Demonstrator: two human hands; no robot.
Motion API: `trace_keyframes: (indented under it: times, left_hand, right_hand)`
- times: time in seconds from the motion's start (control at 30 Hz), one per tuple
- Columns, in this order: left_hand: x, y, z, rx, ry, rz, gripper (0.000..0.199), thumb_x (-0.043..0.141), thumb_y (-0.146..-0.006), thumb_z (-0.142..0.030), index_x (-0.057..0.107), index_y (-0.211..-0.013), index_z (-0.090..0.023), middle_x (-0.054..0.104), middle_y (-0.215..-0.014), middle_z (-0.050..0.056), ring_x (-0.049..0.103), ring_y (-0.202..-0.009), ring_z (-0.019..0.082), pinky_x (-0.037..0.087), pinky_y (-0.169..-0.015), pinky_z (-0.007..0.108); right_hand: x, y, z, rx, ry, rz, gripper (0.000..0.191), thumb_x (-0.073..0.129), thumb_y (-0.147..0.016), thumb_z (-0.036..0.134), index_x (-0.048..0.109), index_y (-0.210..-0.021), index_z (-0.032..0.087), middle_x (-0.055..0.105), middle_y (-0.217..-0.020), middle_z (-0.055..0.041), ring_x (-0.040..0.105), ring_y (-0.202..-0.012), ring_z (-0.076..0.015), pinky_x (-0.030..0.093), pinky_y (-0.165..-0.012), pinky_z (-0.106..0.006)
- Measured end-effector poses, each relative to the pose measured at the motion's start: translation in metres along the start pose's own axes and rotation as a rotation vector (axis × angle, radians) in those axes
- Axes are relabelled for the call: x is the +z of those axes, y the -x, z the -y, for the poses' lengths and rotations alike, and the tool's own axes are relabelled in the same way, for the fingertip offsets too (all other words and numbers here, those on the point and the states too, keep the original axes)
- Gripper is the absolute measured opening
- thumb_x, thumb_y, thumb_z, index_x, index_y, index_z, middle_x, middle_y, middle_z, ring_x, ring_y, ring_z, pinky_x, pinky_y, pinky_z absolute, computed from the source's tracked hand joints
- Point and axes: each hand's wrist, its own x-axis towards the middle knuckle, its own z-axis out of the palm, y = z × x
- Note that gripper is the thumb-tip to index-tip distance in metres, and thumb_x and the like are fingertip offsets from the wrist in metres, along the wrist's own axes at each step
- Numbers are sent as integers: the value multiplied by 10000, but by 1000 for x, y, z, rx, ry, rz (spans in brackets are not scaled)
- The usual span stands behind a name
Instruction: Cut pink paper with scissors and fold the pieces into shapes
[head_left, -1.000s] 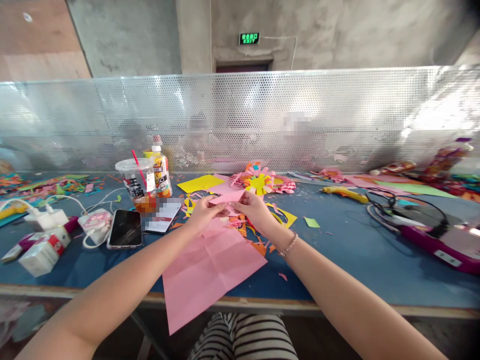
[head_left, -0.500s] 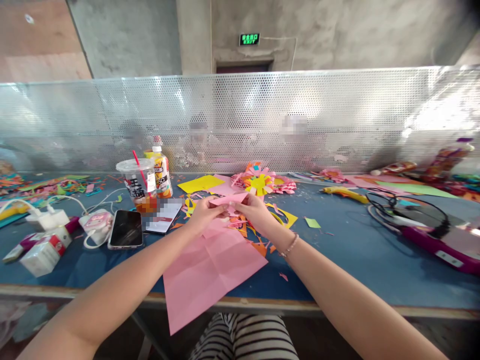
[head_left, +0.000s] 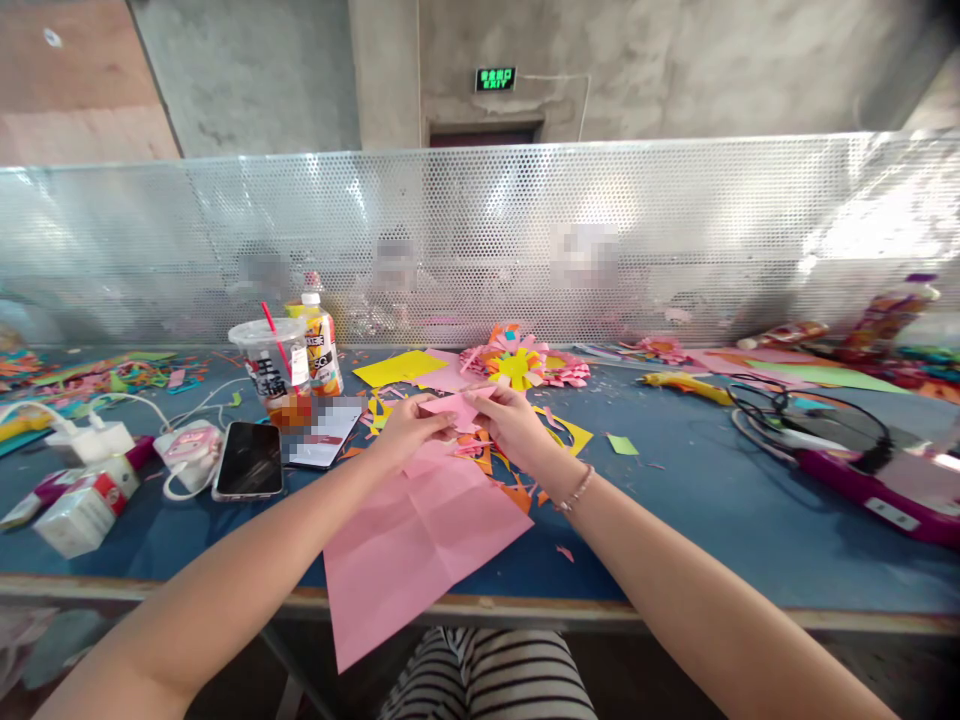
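Single head-worn view, set above the striped clothing [head_left: 525,680] on the near side of the table [head_left: 690,530], facing forward and down across it. The left hand [head_left: 409,430] and right hand [head_left: 517,430] sit close, near mid-frame. Coverage is wide, running from the clothing at the bottom edge to the perforated screen [head_left: 480,240] at the table's far side and the exit sign [head_left: 496,79] near the top.

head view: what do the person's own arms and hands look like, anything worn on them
The left arm and right arm show no sleeves. The right arm wears a thin, pale pinkish bracelet, seemingly beaded; none shows on the left. The left hand and right hand are ungloved. Nail details are too small to tell.
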Motion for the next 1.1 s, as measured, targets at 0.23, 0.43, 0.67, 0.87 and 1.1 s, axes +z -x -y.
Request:
trace_keyframes:
  times: [0.23, 0.43, 0.67, 0.87, 1.1]
  left_hand:
    - [1, 2, -1, 6, 44, -43, 294, 685, -597, -278, 558, -814, -125, 632, -647, 35, 613, -578, 141, 492, -629, 298]
    - [-3, 0, -1, 172, 21, -129, 192, 633, -646, -304, 637, -743, -139, 622, -688, 22, 588, -660, 123, 475, -697, 285]
    - [-2, 1, -3, 145, 163, -130, 157, 658, -617, -271, 658, -712, -147, 630, -706, 21, 575, -645, 106, 475, -682, 263]
    - [-1, 1, -4, 150, 118, -154, 172, 667, -603, -272, 661, -717, -143, 629, -687, 20, 569, -629, 103, 478, -673, 258]
    - [1, 3, -6, 147, 163, -163, 167, 663, -612, -292, 652, -685, -143, 630, -676, 20, 580, -636, 108, 480, -674, 258]
  right_hand:
    - [-1, 0, 1, 6, -16, -1, 118, 688, -601, 256, 629, -670, 180, 586, -649, 18, 509, -567, -61, 416, -541, -195]
    - [0, 0, 4, 33, -81, -11, 132, 695, -594, 236, 630, -694, 179, 609, -664, 8, 538, -597, -78, 439, -581, -211]
    - [1, -1, 2, 62, -141, -48, 165, 706, -587, 276, 593, -640, 167, 574, -639, 23, 529, -586, -67, 447, -581, -203]
    - [1, -2, 1, 82, -143, -82, 211, 689, -600, 324, 540, -613, 176, 553, -621, 33, 513, -552, -62, 443, -570, -205]
    - [3, -2, 1, 72, -142, -81, 234, 685, -599, 336, 514, -597, 175, 524, -584, 42, 492, -533, -62, 430, -562, -208]
